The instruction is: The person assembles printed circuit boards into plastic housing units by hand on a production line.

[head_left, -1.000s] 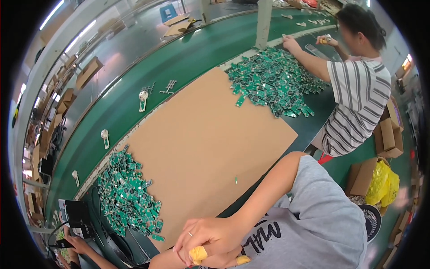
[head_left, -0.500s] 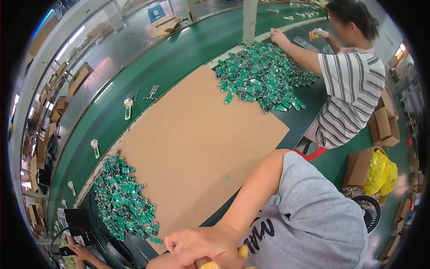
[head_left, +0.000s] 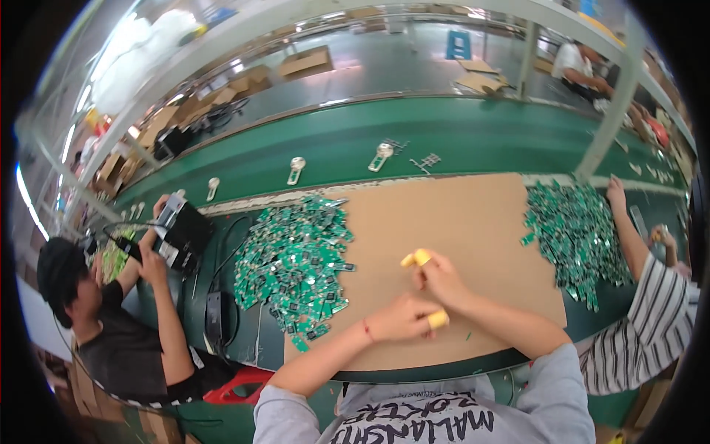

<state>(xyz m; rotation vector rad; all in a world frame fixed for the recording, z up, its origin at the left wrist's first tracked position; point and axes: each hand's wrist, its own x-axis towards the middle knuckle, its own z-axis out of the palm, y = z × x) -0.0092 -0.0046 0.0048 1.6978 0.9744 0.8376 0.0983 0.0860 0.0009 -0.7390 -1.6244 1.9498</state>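
Note:
Over a flat brown cardboard sheet (head_left: 444, 214), my two hands are close together. My left hand (head_left: 403, 318) has loosely bent fingers, slightly blurred, a yellow cot on one fingertip and a thin red band at the wrist. Just beyond it, my right hand (head_left: 440, 283) points leftward with two yellow-capped fingers stretched out and the others curled. I see nothing held in either hand. A heap of small green circuit boards (head_left: 288, 259) covers the sheet's left edge. Another heap of green circuit boards (head_left: 573, 240) lies on its right edge.
Behind the sheet runs a green conveyor belt (head_left: 333, 126) carrying white handle-shaped parts (head_left: 381, 157). Left, a co-worker (head_left: 126, 325) handles a black box-like device (head_left: 185, 229); a black power adapter (head_left: 217, 318) with cable lies nearby. A striped-sleeved co-worker (head_left: 651, 318) sits right. Metal posts (head_left: 614, 111) rise behind.
My view has swung left and levelled, bringing the left co-worker into sight. My hands, earlier crossed together at the lower edge, are now over the cardboard with the fingers apart.

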